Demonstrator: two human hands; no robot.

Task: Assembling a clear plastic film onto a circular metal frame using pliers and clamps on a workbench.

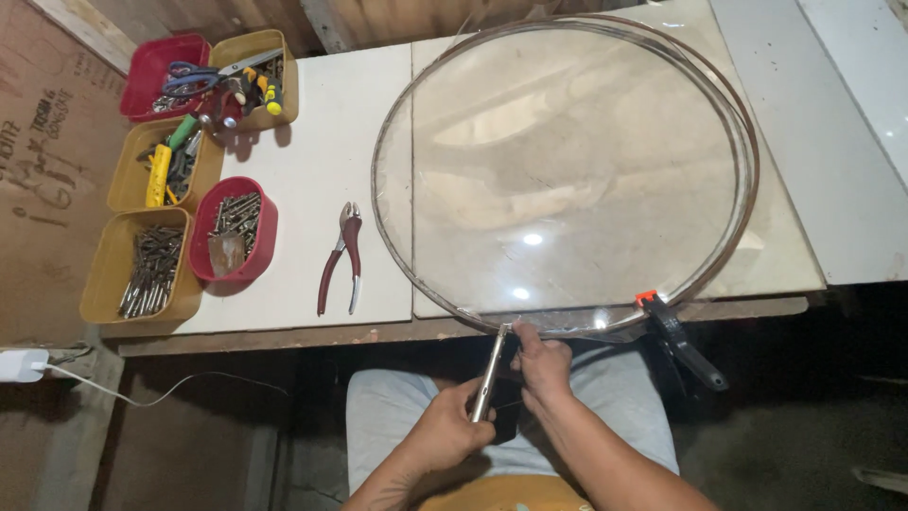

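Note:
A large round clear disc with a thin metal rim [747,142] lies flat on the white table [312,170], its near edge overhanging. My left hand [452,428] grips a slim metal tool [491,371] whose tip touches the rim at the near edge. My right hand [543,361] pinches the rim right beside that tip. A black spring clamp with an orange tip [679,339] holds the rim to the table edge at the right.
Red-handled pliers [342,257] lie left of the disc. Red and yellow bins [142,270] with screws, bits, scissors and screwdrivers stand at the far left. A white charger with a cable [21,364] sits at the lower left. My lap is below the table edge.

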